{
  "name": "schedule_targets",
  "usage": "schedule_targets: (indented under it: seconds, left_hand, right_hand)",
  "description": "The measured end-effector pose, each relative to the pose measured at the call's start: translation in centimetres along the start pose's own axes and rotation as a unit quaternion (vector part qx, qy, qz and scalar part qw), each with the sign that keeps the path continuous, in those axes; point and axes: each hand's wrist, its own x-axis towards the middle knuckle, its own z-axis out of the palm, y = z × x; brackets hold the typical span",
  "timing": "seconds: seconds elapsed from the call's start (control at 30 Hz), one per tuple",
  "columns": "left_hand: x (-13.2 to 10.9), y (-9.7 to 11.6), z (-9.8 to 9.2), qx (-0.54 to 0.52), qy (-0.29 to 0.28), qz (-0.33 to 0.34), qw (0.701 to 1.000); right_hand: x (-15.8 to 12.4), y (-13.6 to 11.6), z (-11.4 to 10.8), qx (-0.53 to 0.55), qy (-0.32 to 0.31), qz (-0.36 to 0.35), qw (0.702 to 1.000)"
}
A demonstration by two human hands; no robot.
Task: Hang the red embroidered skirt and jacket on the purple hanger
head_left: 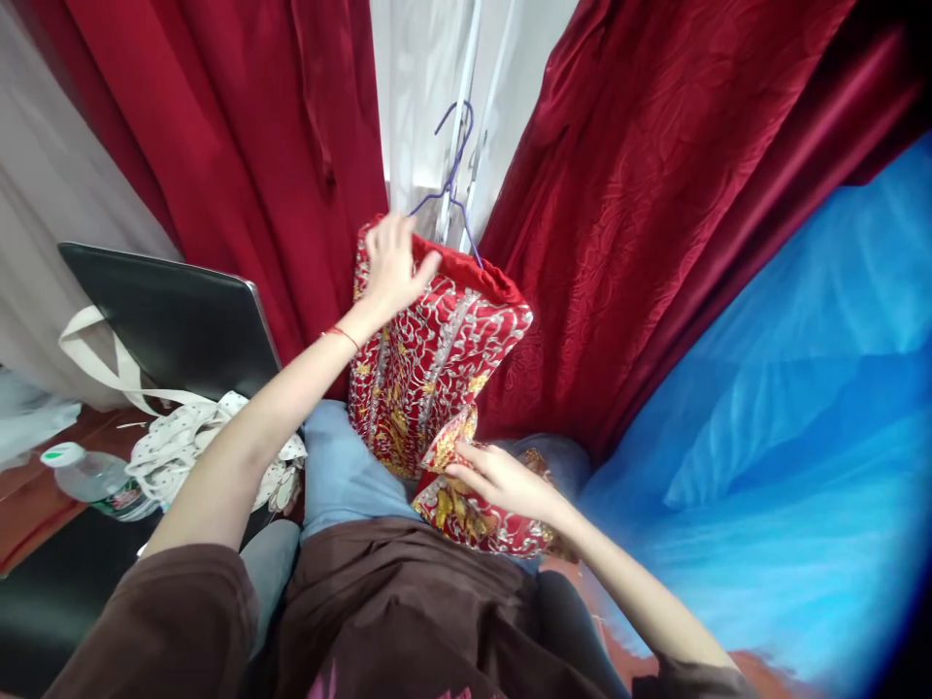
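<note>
A red garment (pixel 429 359) with silver and gold embroidery hangs upright in front of me, its lower part folded over my lap. A purple wire hanger (pixel 454 184) sticks out of its red-lined top edge. My left hand (pixel 393 262) is at the garment's upper left corner, fingers curled over the edge and thumb apart on the front. Lower down, my right hand (pixel 502 481) holds a folded, gold-trimmed edge of the same garment, fingers fairly straight. The thumb's grip there is partly hidden.
Dark red curtains (pixel 618 194) hang on both sides of a white panel (pixel 415 97). To the left are a black chair back (pixel 175 311), a white dotted cloth bag (pixel 189 451) and a plastic bottle (pixel 94 476). Blue sheer fabric (pixel 786 456) spreads out at right.
</note>
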Motion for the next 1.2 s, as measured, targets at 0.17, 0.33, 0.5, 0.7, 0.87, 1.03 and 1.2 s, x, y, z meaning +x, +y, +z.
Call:
schedule_targets:
  seconds: [0.17, 0.33, 0.5, 0.7, 0.87, 1.03, 1.2]
  left_hand:
    - [-3.4, 7.7, -0.2, -0.063, -0.168, 0.458, 0.871]
    - [-4.5, 4.3, -1.7, -0.051, -0.188, 0.532, 0.824]
    - [-6.3, -2.5, -5.5, -0.096, -0.172, 0.422, 0.885]
    - [-6.4, -2.8, -6.5, -0.055, -0.272, 0.354, 0.893]
    - [-6.1, -0.7, -5.5, -0.074, -0.253, 0.380, 0.887]
    - [-6.2, -0.5, -5.0, -0.101, -0.222, 0.373, 0.895]
    - [-9.0, 1.7, -4.6, -0.042, -0.217, 0.301, 0.928]
  right_hand:
    - [2.8, -2.5, 1.7, 0.013, 0.035, -0.058, 0.998]
    - [2.7, -2.8, 1.7, 0.043, 0.037, -0.065, 0.996]
    - [2.1, -2.9, 1.8, 0.017, 0.050, -0.073, 0.996]
    - [1.7, -4.5, 1.7, 0.003, -0.006, -0.141, 0.990]
    - [0.1, -4.3, 0.7, -0.013, -0.014, -0.141, 0.990]
    - [1.2, -3.2, 1.1, -0.003, -0.038, -0.178, 0.983]
    - [4.9, -1.9, 3.5, -0.081, 0.008, -0.174, 0.981]
